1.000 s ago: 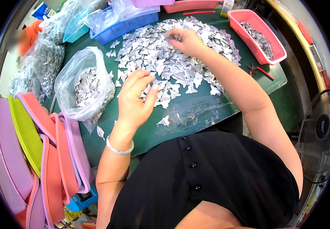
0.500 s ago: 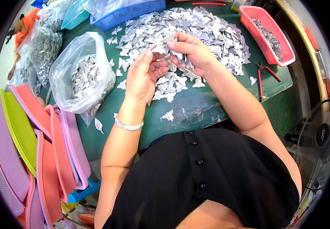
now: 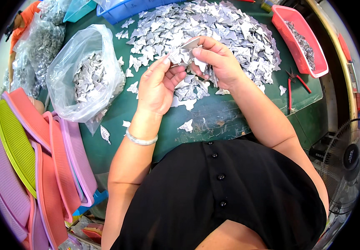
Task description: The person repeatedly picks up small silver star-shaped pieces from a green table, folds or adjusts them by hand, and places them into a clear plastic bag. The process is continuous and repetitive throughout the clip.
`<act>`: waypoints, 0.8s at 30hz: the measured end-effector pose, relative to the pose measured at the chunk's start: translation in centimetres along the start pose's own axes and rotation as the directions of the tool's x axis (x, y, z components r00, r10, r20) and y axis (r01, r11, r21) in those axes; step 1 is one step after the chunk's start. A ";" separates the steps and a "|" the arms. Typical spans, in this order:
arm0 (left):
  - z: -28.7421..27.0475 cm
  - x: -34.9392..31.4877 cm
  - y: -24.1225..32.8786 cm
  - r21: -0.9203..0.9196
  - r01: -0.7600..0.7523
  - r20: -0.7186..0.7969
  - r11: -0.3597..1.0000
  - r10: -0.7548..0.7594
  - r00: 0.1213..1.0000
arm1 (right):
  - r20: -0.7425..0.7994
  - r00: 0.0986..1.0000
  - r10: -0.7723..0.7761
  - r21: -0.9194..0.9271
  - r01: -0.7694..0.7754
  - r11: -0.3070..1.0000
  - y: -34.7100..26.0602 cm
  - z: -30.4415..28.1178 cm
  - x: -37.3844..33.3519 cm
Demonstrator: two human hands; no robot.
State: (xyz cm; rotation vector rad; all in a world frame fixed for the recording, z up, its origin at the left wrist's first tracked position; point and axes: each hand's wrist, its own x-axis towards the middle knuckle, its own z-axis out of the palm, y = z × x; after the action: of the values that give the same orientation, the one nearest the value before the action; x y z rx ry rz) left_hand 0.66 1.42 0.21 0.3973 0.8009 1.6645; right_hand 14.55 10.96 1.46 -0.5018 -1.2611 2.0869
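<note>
2 bare hands meet over the near edge of a large heap (image 3: 242,37) of silvery butterfly-shaped pieces. Your right grip (image 3: 221,62) is closed, thumb over fingers, on a few flat silvery pieces (image 3: 200,65); their exact count is hidden. Your left grip (image 3: 157,85) is half curled, its thumb tip right beside the same pieces; you cannot tell from here whether it pinches 1.

The step in hand looks like handling these few pieces between both grips. The next move seems to call for a light pinch from the left and a steady right, since thin pieces could slip.

Left of your left grip stands an open clear bag (image 3: 61,83) partly filled with similar pieces. Nearer your body than both grips, 1 loose piece (image 3: 186,126) lies on the worn green desk (image 3: 167,125). Right of your right grip are red-handled pliers (image 3: 290,95) and, farther off, a pink basket (image 3: 290,46) of metal parts. Beyond your left forearm sit stacked plastic baskets (image 3: 13,150); beyond your right, a fan (image 3: 346,162). A person in orange (image 3: 27,18) is far left.
</note>
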 end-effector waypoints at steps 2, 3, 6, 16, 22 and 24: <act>-0.2 0.1 0.3 -0.092 0.022 0.044 0.995 -0.018 0.999 | 0.008 1.000 -0.003 -0.012 0.003 1.000 -0.1 -0.1 0.0; -0.3 0.2 0.4 -0.138 0.034 0.067 0.990 -0.024 0.997 | 0.013 1.000 -0.004 -0.018 0.005 1.000 -0.2 -0.1 0.0; -0.6 0.3 0.3 -0.152 0.070 0.082 0.986 -0.058 0.995 | 0.038 0.999 0.005 -0.012 -0.005 1.000 -0.2 -0.1 0.0; -0.2 0.0 -0.3 0.025 0.053 -0.012 0.998 -0.052 0.999 | 0.108 0.993 0.048 -0.013 -0.047 0.999 -0.1 0.0 -0.2; -0.1 0.3 0.2 -0.155 0.106 -0.070 0.982 -0.118 0.991 | 0.060 0.993 0.106 0.027 -0.108 0.994 -0.6 -0.2 0.0; -0.4 0.5 0.0 -0.243 0.140 -0.013 0.960 -0.148 0.989 | 0.053 0.994 0.093 0.039 -0.095 0.995 -0.5 -0.1 -0.1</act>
State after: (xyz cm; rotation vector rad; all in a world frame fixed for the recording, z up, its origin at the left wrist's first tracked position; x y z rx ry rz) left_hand 0.28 1.74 -0.11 0.1388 0.6248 1.6109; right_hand 14.80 11.12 1.90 -0.5012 -1.2416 2.2129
